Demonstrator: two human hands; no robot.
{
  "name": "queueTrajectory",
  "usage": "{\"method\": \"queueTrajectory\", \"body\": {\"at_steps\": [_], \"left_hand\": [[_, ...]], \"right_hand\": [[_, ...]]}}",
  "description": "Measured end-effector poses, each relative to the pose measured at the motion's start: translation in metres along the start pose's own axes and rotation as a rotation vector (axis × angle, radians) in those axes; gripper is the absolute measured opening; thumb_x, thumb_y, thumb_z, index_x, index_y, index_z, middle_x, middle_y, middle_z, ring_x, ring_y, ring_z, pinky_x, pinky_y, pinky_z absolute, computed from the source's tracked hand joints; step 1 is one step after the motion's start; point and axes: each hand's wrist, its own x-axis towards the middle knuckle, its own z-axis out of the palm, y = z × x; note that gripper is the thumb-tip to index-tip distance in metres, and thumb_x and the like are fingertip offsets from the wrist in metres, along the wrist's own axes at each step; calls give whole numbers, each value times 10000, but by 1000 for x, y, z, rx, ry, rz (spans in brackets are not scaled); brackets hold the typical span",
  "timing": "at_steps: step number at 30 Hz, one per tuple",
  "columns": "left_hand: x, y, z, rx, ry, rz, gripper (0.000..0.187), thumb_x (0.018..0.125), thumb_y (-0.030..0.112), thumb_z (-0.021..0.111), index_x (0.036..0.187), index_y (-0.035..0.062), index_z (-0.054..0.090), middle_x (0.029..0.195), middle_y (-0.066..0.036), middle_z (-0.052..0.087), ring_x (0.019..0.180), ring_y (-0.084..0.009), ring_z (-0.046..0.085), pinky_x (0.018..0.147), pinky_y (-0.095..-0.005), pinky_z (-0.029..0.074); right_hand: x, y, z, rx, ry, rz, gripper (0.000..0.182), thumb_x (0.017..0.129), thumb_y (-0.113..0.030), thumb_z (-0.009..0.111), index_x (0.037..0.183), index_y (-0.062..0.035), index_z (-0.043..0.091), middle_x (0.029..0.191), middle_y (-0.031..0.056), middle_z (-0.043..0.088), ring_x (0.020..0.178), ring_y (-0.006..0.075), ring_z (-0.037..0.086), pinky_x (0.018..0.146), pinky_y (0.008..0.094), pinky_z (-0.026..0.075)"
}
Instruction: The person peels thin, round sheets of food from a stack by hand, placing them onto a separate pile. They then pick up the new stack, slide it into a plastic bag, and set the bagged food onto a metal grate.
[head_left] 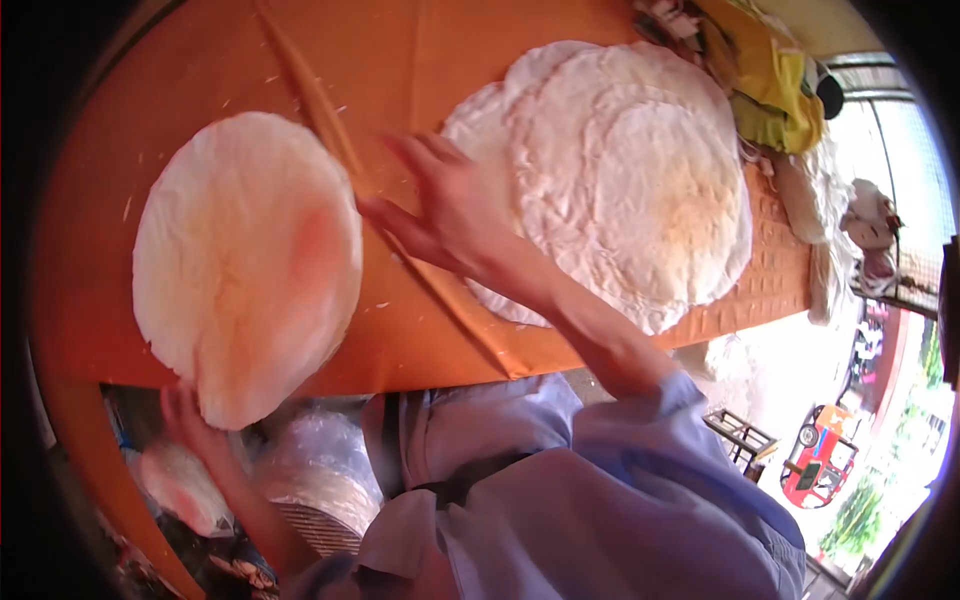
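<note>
A round, thin sheet that looks like flatbread (235,250) lies on the orange-covered table (380,330). Its near end hangs over the table edge. My left hand (195,420) is at that lower left edge, touching or nearly touching it. Motion blur hides whether its fingers grip the sheet. Between this sheet and a pile of similar flatbreads (650,190) on the right, my right hand (450,205) hovers with its fingers spread and nothing in them. Its fingertips are blurred and point toward the single sheet. The piled flatbreads overlap, pale with light brown patches.
A fold (440,300) runs across the table cover. Yellow cloth or bags (775,85) lie at the far right end. Below the table edge are a clear plastic-wrapped bundle (320,460) and another plastic bag (185,485). A red vehicle (820,460) stands outside at right.
</note>
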Motion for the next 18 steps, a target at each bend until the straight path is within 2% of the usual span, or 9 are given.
{"method": "queueTrajectory", "body": {"at_steps": [1, 3, 6, 8, 9, 11, 13, 15, 18], "left_hand": [[2, -11, -2, -449, 235, -510, 373, 849, 121, 666, 1158, -68, 576, 1153, -213, 597, 1012, -303, 616, 825, -362, 517], [7, 18, -25, 67, 206, -4, 369, 844, 110, 677, 1134, -87, 561, 1059, -174, 637, 943, -243, 622, 781, -333, 521], [2, 157, 24, -92, 392, -172, 323, 877, 154, 656, 1138, -25, 591, 1026, -153, 641, 919, -203, 623, 811, -311, 512], [-18, 199, 64, -298, 192, -204, 296, 866, 107, 649, 1112, -37, 570, 943, -129, 643, 864, -189, 612, 785, -301, 509], [-28, 216, 85, -399, 91, -216, 284, 861, 83, 645, 1100, -44, 559, 902, -117, 644, 836, -182, 606, 772, -296, 507], [-51, 241, 136, -537, -231, -234, 255, 877, 86, 622, 1094, -27, 552, 867, -106, 638, 801, -158, 596, 709, -272, 499], [-76, 298, 186, -682, -458, -444, 235, 902, 86, 594, 1112, -4, 540, 814, -68, 619, 718, -137, 576, 613, -244, 456], [-99, 311, 218, -704, -668, -540, 265, 895, 96, 606, 1122, -17, 531, 854, -82, 630, 762, -137, 611, 638, -242, 491], [-127, 329, 252, -826, -852, -565, 203, 923, 76, 568, 1097, -22, 531, 850, -78, 628, 760, -121, 609, 653, -233, 486]], "right_hand": [[-25, 11, -34, -83, -32, 34, 570, 695, -188, 770, 1177, 14, 541, 1017, 207, 602, 967, 396, 567, 833, 448, 475], [-81, 35, -104, -290, -134, 180, 554, 667, -173, 779, 1150, -2, 568, 1059, 189, 597, 1005, 378, 559, 848, 434, 472], [-168, 72, -187, -787, -326, 411, 701, 638, -191, 808, 1248, -12, 512, 1188, 211, 538, 1133, 382, 500, 910, 418, 460], [-208, 85, -221, -801, -407, 492, 746, 625, -177, 812, 1274, -9, 485, 1238, 234, 496, 1172, 397, 469, 925, 430, 459], [-215, 85, -229, -719, -361, 520, 719, 628, -152, 804, 1262, -9, 495, 1188, 212, 534, 1144, 380, 498, 916, 436, 464], [-223, 96, -239, -688, -347, 402, 692, 633, -124, 779, 1257, -12, 500, 1145, 195, 562, 1093, 363, 535, 894, 430, 478], [-229, 101, -243, -682, -292, 299, 662, 635, -99, 754, 1246, -14, 510, 1100, 178, 587, 1034, 344, 567, 862, 421, 491], [-229, 99, -244, -699, -211, 211, 631, 634, -78, 729, 1229, -16, 525, 1053, 160, 609, 968, 323, 596, 821, 409, 504], [-232, 105, -256, -719, -46, 250, 604, 634, -69, 698, 1213, -13, 537, 1040, 153, 614, 906, 310, 608, 761, 398, 512]]}}
